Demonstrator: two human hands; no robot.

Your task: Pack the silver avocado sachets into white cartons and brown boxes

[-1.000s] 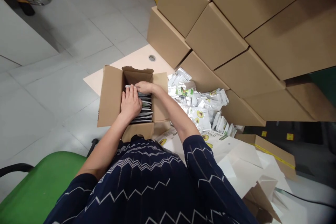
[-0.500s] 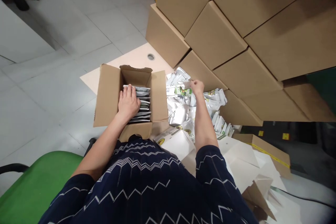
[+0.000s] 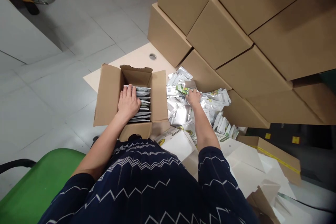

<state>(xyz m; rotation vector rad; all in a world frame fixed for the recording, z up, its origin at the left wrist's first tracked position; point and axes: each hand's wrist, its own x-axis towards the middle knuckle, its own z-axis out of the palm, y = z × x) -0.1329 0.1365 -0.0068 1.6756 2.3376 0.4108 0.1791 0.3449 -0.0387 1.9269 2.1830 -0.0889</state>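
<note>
An open cardboard box (image 3: 159, 94) stands in front of me with a row of flat silver pouches (image 3: 143, 108) upright inside. My left hand (image 3: 129, 103) lies over the left part of this row, fingers stretched out and touching the pouch tops. To the right of the box is a loose heap of silver pouches (image 3: 181, 114). My right hand (image 3: 193, 98) is down in the heap, its fingers curled at the edge of a green and silver pouch (image 3: 183, 89). Its fingertips are partly hidden.
Large closed cartons (image 3: 220, 31) are stacked behind the heap. White printed cartons (image 3: 181, 145) and an open brown box (image 3: 275, 155) lie at the right front. A green chair (image 3: 44, 182) is at my left. The pale tabletop (image 3: 131, 57) has a round cable hole (image 3: 152, 56).
My right hand has moved down and slightly left, from a pinch above the heap to the pouches. The green and silver pouch has tilted. My left hand stays in place on the row.
</note>
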